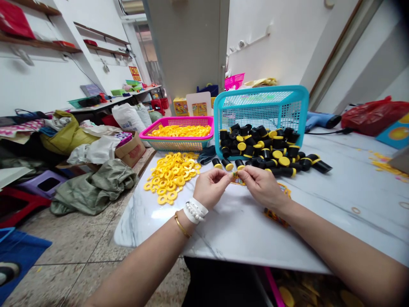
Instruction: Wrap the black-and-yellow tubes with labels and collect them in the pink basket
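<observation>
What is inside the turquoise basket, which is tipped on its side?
Black pieces, many yellow-ended, lie heaped in the turquoise basket and spill out; the top ones cover whatever lies beneath.

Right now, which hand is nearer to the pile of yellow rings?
Left. The left hand is just right of the pile of yellow rings, apart from it; the right hand is farther right, beyond the left.

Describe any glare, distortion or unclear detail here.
Head view: glare on the tabletop below the yellow rings; head view: wide-angle stretching toward the edges, dark upper-right corner; head view: the piece between left hand and right hand is unclear.
</observation>
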A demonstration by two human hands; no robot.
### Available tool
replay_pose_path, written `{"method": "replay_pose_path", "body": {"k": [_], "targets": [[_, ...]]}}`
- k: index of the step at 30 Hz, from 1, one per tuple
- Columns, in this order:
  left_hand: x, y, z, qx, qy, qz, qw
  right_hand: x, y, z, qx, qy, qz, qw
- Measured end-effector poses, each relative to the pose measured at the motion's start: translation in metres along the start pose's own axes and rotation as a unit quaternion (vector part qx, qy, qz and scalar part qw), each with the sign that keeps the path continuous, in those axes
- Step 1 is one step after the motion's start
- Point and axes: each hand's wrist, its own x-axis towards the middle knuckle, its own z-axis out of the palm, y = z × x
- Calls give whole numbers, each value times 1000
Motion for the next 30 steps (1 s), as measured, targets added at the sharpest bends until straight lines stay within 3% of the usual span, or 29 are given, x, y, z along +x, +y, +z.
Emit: {"method": "replay_pose_path", "body": {"k": [6, 11, 15, 23, 30], "targets": [[0, 2, -2, -21, -29, -19, 999, -1, 1, 1, 4, -36, -17, 999], [0, 5, -4, -86, 44, -19, 995, -1, 2, 1, 16, -19, 24, 999], [0, 5, -3, -26, 63, 24, 997, 0, 3, 1, 26, -8, 31, 999], [-2, 6, -2, 32, 58, 72, 995, 0, 2, 2, 7, 0, 13, 1000], [0, 2, -1, -11, 16, 26, 999, -1, 2, 2, 9, -26, -4, 1000]]}}
